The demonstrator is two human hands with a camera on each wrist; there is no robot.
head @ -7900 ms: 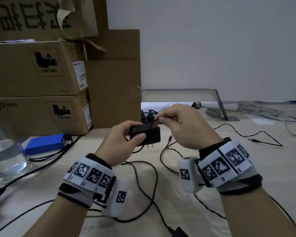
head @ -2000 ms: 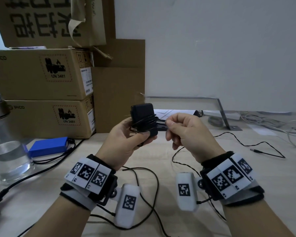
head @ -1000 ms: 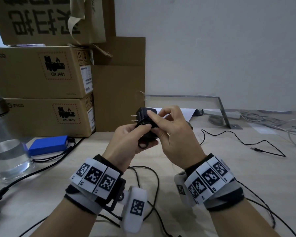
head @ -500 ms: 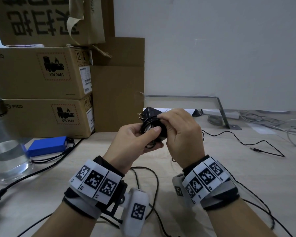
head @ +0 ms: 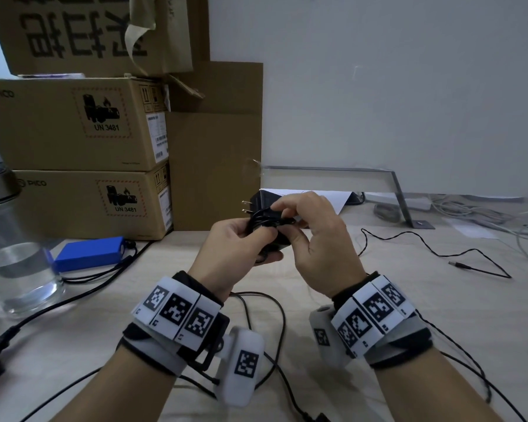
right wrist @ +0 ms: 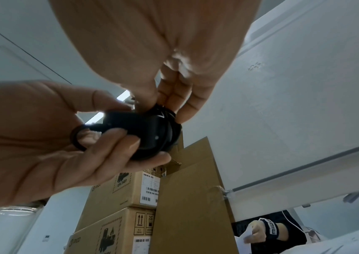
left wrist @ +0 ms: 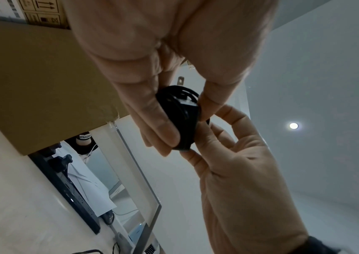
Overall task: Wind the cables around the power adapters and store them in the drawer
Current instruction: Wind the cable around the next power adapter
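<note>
A black power adapter (head: 264,214) with two metal prongs is held above the table, with several turns of its thin black cable (head: 261,222) round it. My left hand (head: 256,239) grips the adapter from below and the left. My right hand (head: 282,214) pinches the wound cable on the adapter's top. In the left wrist view the adapter (left wrist: 183,120) sits between both hands' fingertips. The right wrist view shows the adapter (right wrist: 141,132) with a small cable loop at its end. A thin cable with a barrel plug (head: 457,264) lies to the right and runs behind my right hand. No drawer is in view.
Stacked cardboard boxes (head: 73,132) stand at the back left. A blue battery pack (head: 89,252) and a glass jar (head: 13,254) sit in front of them. Black cable loops (head: 275,315) lie under my wrists. A metal bracket (head: 400,196) and white cables (head: 500,214) are at the back right.
The cable, loose several seconds ago, is now wrapped round the adapter. In the last second my right hand's fingers have settled on the windings on top. The adapter has turned slightly.
</note>
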